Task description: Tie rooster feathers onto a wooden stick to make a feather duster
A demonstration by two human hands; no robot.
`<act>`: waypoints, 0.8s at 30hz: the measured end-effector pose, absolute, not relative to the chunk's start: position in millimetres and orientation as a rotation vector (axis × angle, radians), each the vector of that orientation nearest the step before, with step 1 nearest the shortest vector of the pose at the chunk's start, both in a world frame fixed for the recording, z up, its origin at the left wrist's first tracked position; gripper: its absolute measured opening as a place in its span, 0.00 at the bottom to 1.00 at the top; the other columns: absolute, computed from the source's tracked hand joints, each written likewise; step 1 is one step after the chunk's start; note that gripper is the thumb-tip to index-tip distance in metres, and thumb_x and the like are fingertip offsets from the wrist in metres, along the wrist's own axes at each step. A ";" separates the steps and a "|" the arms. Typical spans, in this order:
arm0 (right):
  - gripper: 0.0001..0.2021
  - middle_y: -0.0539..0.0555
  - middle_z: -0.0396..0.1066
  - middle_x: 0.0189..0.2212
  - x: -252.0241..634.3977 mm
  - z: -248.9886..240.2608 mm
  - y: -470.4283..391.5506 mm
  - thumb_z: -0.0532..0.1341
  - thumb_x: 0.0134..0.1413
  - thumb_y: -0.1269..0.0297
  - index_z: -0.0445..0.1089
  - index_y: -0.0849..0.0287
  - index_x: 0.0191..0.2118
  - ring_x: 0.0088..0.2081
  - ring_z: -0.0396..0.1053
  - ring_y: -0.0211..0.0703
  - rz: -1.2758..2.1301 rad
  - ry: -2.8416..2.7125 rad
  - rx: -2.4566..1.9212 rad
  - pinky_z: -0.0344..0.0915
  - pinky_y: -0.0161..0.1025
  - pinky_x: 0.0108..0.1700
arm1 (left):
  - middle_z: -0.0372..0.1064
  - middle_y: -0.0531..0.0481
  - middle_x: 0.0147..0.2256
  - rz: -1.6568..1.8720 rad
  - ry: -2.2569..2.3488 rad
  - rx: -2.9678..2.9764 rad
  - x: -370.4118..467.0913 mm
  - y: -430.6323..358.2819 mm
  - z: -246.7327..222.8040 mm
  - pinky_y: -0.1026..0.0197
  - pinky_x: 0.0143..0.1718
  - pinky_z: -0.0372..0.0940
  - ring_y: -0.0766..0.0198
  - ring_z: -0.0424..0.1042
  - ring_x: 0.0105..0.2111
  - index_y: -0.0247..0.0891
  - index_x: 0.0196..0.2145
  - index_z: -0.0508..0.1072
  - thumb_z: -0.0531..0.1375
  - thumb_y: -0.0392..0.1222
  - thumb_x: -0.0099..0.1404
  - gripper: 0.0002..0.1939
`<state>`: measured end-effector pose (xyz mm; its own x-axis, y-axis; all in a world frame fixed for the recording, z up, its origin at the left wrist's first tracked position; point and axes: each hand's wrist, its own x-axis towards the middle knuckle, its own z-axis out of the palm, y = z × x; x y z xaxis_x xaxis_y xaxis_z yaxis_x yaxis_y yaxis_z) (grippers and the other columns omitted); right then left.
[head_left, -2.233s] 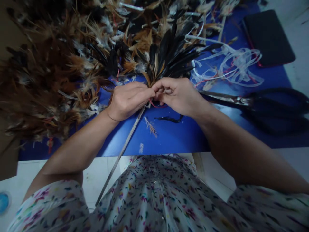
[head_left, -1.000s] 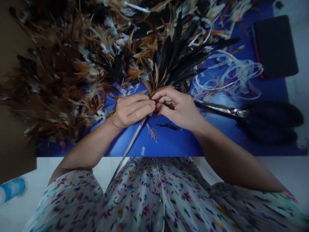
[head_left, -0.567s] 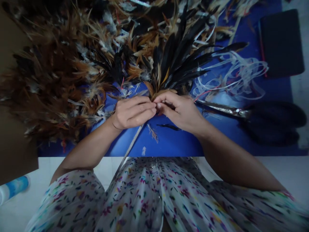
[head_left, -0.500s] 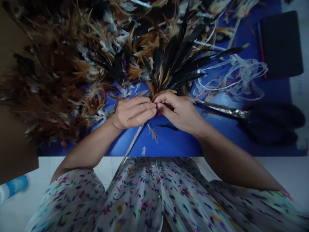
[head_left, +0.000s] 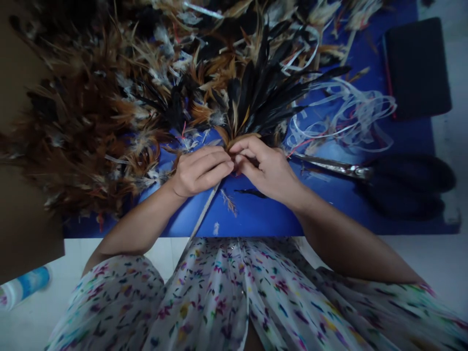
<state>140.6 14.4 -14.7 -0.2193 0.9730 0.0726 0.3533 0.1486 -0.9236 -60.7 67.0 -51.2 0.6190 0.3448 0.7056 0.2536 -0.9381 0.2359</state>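
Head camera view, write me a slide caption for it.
Left hand and right hand meet at the base of a black feather bundle over a blue table, scissors at right.

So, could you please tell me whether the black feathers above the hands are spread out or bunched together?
Spread out: the black feathers splay apart toward their tips, while their lower ends narrow toward the fingers.

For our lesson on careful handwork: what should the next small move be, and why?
Probably pinch the base of the black feathers snugly with the right hand: it meets the left hand there, feathers fan out above, and the stick emerges below.
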 end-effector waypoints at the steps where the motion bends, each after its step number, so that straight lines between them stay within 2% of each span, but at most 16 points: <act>1: 0.08 0.49 0.73 0.31 140.5 -14.3 14.5 0.55 0.60 0.70 0.66 0.56 0.44 0.30 0.70 0.35 1.073 -1.702 -1.272 0.66 0.35 0.37 | 0.78 0.50 0.39 1.238 0.490 2.758 -60.1 66.7 -48.5 0.60 0.41 0.77 0.63 0.78 0.43 0.41 0.40 0.74 0.64 0.37 0.64 0.06; 5: 0.10 0.48 0.73 0.31 139.9 -13.8 15.0 0.53 0.60 0.72 0.67 0.57 0.45 0.29 0.69 0.33 1.029 -1.731 -1.221 0.65 0.33 0.36 | 0.79 0.50 0.37 1.330 0.396 2.852 -57.9 63.1 -33.6 0.62 0.39 0.76 0.62 0.78 0.43 0.39 0.36 0.72 0.63 0.32 0.62 0.05; 11: 0.09 0.48 0.73 0.33 141.1 -17.4 15.4 0.54 0.60 0.75 0.67 0.58 0.43 0.30 0.70 0.31 0.983 -1.767 -1.137 0.65 0.30 0.34 | 0.79 0.51 0.37 1.223 0.465 2.878 -59.1 58.3 -21.8 0.63 0.39 0.76 0.64 0.78 0.42 0.38 0.36 0.73 0.58 0.32 0.66 0.04; 17: 0.08 0.48 0.74 0.32 142.7 -17.0 15.2 0.54 0.62 0.73 0.67 0.58 0.44 0.31 0.71 0.32 1.068 -1.770 -1.122 0.66 0.31 0.35 | 0.79 0.49 0.38 1.290 0.431 2.854 -62.2 59.3 -28.7 0.61 0.38 0.76 0.61 0.78 0.44 0.38 0.39 0.73 0.63 0.30 0.61 0.08; 24: 0.05 0.48 0.74 0.32 143.8 -17.3 16.5 0.55 0.64 0.70 0.67 0.58 0.41 0.32 0.72 0.33 1.081 -1.743 -1.112 0.67 0.32 0.37 | 0.79 0.48 0.40 1.252 0.541 2.681 -61.6 54.3 -31.0 0.60 0.40 0.77 0.60 0.78 0.43 0.38 0.42 0.75 0.65 0.29 0.59 0.13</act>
<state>143.8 16.5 -17.3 -0.3062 0.9372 0.1671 0.2668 0.2530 -0.9300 -61.6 54.3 -31.0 0.5908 0.3744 0.7147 0.2634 -0.9268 0.2678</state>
